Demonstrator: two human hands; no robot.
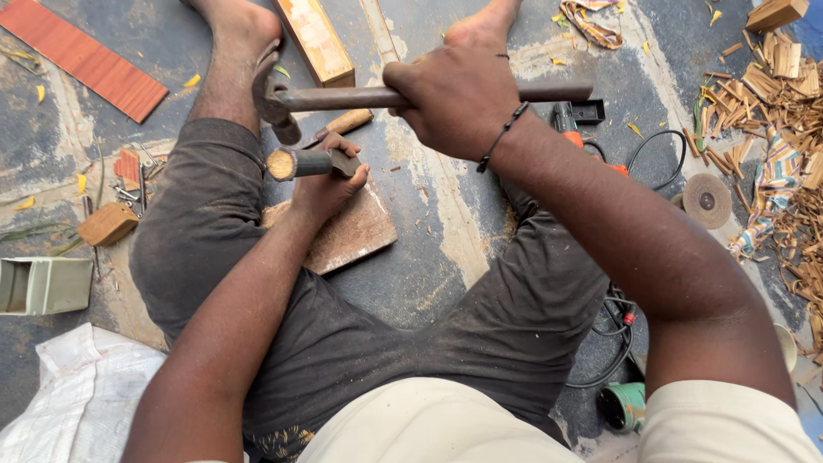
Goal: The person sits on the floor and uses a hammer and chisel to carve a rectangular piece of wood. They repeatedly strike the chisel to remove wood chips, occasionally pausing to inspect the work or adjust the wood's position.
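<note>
grey concrete floor (446, 249) w/ wood shavings (784, 77)

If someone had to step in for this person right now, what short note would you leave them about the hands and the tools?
Right hand: closed around the metal handle of a hammer, head raised just above the work.
Left hand: gripping a short round wooden piece, held level over a flat wooden board on the floor between the legs.
Nearby: a wooden-handled tool behind the left hand, a power tool with cord and a grinding disc to the right, a heap of wood chips beyond.
Done: the piece's end shows pale cut wood.
Left: cannot be read from this view.
</note>
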